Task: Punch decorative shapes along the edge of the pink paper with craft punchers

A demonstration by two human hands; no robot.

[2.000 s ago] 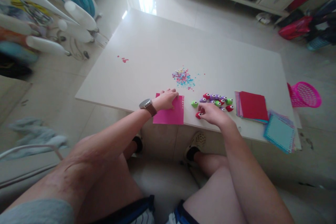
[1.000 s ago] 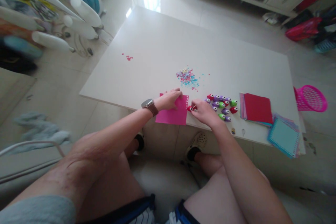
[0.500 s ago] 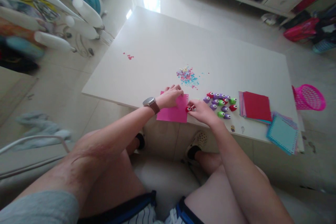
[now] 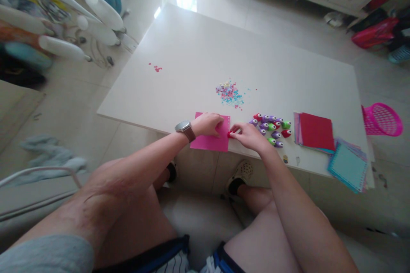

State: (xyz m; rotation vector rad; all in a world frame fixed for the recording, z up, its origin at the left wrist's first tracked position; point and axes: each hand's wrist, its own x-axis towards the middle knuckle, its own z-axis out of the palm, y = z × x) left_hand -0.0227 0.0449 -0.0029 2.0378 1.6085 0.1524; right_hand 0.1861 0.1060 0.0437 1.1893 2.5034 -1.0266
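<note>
A: What do the hands hold, at lower centre of the frame?

B: The right hand (image 4: 248, 135) pinches a small red punch (image 4: 229, 135) against the right edge of the pink sheet (image 4: 209, 140). The left hand (image 4: 208, 123), fingers flat, presses the sheet onto the table (image 4: 198, 59).

A: How does the sheet look?

B: Square, bright pink, lying at the table's near edge.

A: And beyond?

B: Right: a cluster of punches (image 4: 272, 128), then paper stacks (image 4: 315, 132). Above: confetti (image 4: 229, 93). Far right: a pink basket (image 4: 382, 119).
</note>
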